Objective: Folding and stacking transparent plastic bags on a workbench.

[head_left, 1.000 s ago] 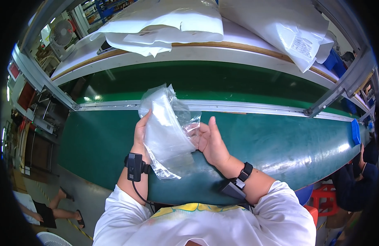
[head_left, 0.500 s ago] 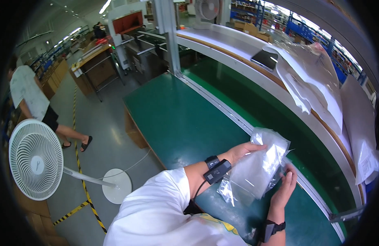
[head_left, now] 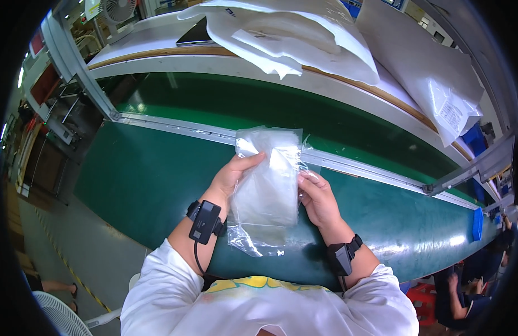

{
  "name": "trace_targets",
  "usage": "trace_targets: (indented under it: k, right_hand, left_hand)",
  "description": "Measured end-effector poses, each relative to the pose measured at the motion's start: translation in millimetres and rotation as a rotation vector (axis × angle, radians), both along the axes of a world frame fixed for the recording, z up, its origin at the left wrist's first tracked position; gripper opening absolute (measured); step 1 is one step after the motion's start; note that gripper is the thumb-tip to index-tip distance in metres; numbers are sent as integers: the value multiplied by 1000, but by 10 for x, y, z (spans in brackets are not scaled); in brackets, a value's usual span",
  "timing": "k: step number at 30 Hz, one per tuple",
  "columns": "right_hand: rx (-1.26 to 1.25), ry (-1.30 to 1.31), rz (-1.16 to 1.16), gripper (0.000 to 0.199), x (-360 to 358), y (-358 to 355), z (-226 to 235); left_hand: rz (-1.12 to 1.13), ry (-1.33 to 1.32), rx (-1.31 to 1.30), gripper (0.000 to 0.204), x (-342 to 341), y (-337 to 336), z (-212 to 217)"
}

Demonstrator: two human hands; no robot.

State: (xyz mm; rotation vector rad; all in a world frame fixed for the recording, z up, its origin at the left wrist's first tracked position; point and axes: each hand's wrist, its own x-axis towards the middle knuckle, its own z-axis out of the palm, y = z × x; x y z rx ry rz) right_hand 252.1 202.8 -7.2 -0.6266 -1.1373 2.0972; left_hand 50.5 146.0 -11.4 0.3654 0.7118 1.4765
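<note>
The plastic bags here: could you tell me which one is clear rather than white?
The clear bag held between the left hand and right hand; the white bags lie on the far shelf.

Before us runs a long green desk (head_left: 147,179) edged by a metal rail (head_left: 214,134). Beyond it we see a white shelf (head_left: 158,47) carrying white bags (head_left: 303,39) and a dark flat tablet (head_left: 197,35).
</note>
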Motion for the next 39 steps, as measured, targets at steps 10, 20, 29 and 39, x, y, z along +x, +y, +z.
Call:
trace_targets:
  k: [10, 20, 29, 39]
  right_hand:
    - [521, -196, -307, 14, 145, 27, 627]
    - [561, -50, 828, 42, 44, -238, 1144]
    - [748, -492, -113, 19, -195, 171, 511]
    - [1213, -724, -463, 54, -362, 197, 278]
  left_hand:
    - [202, 136, 148, 35, -8, 79, 19]
    - [166, 156, 197, 32, 51, 100, -61]
    - [79, 69, 158, 30, 49, 88, -59]
    - [62, 15, 162, 37, 23, 126, -80]
